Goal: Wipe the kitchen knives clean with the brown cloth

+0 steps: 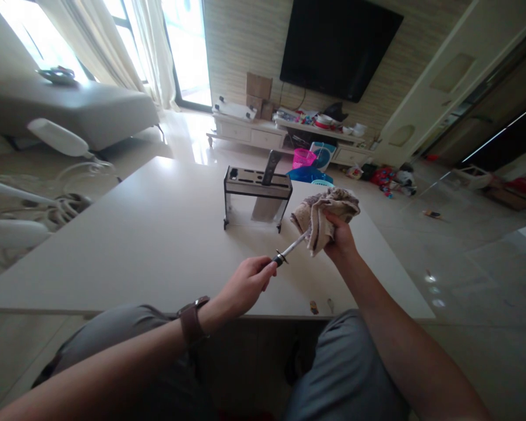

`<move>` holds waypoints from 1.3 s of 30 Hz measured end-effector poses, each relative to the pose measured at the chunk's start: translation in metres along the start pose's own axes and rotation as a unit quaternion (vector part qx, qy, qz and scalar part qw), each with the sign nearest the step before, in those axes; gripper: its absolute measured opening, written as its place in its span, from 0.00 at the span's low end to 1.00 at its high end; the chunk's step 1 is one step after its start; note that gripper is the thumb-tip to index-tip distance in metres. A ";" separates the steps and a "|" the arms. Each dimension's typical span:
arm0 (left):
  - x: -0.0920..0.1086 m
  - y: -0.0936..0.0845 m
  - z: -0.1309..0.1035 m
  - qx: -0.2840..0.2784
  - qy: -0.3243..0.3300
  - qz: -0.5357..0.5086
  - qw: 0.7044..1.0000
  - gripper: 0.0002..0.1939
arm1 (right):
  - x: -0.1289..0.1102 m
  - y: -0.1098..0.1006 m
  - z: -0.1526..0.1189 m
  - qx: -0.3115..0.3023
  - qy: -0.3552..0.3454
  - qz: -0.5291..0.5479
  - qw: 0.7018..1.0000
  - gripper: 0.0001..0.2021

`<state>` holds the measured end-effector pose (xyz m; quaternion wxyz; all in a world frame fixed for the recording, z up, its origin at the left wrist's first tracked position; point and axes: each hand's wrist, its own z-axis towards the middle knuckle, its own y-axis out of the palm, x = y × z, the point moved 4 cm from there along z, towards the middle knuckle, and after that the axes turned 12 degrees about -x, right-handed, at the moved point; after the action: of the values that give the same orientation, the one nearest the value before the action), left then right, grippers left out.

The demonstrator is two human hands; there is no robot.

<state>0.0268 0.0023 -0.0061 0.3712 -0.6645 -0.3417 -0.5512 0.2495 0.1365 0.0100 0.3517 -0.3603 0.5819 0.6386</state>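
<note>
My left hand [251, 283] is closed round the dark handle of a thin metal rod with a guard, which looks like a sharpening steel [294, 244]. The rod points up and to the right, and its far end is hidden in a patterned beige and brown cloth [318, 225]. My right hand [341, 237] grips that cloth round the rod. Behind my hands, a knife rack [252, 182] with a slotted top stands upright on the white table [158, 234]. A dark-handled knife [270, 168] sits in one of its slots.
Two small objects [314, 307] lie at the table's near edge. Beyond the table are a pink basket [304, 158], a blue tub [309, 175] and a white TV cabinet [241, 130]. White chairs [61, 137] stand at the left.
</note>
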 end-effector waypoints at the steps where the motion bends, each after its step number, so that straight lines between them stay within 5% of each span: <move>1: -0.001 0.000 0.000 -0.002 -0.003 -0.001 1.000 0.20 | 0.000 -0.002 0.001 0.008 0.007 0.009 1.000 0.10; 9: -0.004 -0.004 -0.002 0.007 -0.008 0.008 1.000 0.20 | 0.009 0.014 -0.012 0.010 0.080 0.062 0.995 0.04; 23: -0.004 -0.008 0.003 0.043 0.011 -0.033 0.998 0.21 | 0.052 0.071 -0.063 -0.096 0.162 -0.003 0.982 0.17; 32: -0.002 -0.008 0.006 0.040 0.027 -0.028 0.998 0.21 | 0.047 0.061 -0.046 -0.054 0.106 -0.019 0.993 0.18; 39: -0.002 -0.004 0.004 0.015 0.008 -0.004 1.000 0.19 | 0.022 0.023 -0.016 0.016 0.072 0.021 0.997 0.11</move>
<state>0.0253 0.0076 -0.0084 0.3815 -0.6533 -0.3491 -0.5529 0.2195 0.1198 0.0009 0.3013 -0.3874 0.6235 0.6086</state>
